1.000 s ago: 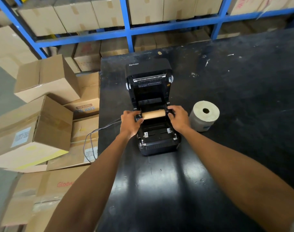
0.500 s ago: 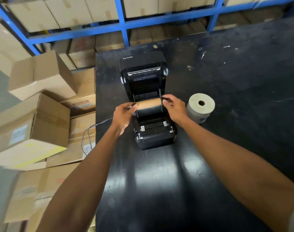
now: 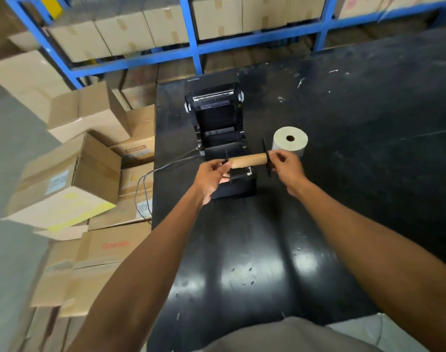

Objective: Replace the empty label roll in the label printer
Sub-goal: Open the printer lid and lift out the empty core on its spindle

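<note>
The black label printer [image 3: 216, 118] stands on the black table [image 3: 343, 110] with its lid swung up and back. An empty brown cardboard core [image 3: 248, 159] on a black spindle with flat end guides hangs above the printer's open bay, clear of it. My left hand [image 3: 213, 175] grips the spindle's left end and my right hand [image 3: 285, 165] pinches its right end by the guide. A full white label roll [image 3: 290, 142] stands on end on the table just right of the printer, behind my right hand.
A thin cable [image 3: 150, 179] runs off the table's left edge from the printer. Stacked cardboard boxes [image 3: 72, 179] crowd the floor on the left. Blue shelving [image 3: 191, 47] with more boxes stands behind the table.
Both hands have lifted the spindle with the empty core up out of the printer's bay and toward me. The full roll has not moved.
</note>
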